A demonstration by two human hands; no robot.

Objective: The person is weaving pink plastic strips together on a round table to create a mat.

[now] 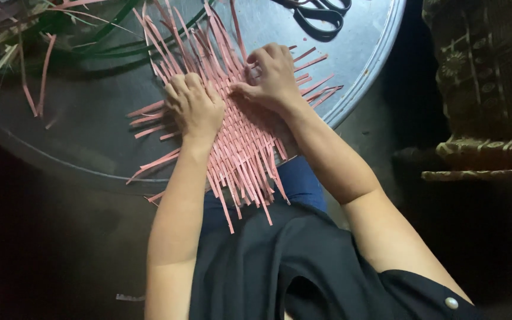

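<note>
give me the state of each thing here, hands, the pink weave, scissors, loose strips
left hand: fist-like, pressing flat on the woven mat, clasping nothing
right hand: fingers bent, pinching at strips on the mat
pink woven mat: partly woven, lying flat on the round metal table, loose ends sticking out all round, near edge overhanging
scissors: lying on the table, untouched, blades out of view
loose strips: scattered, unwoven, at the table's far left

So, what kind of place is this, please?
Probably a home craft corner rather than a factory: both hands, left hand and right hand, press a woven mat of pink strips on a round metal tray, with scissors and loose strips nearby.
</note>
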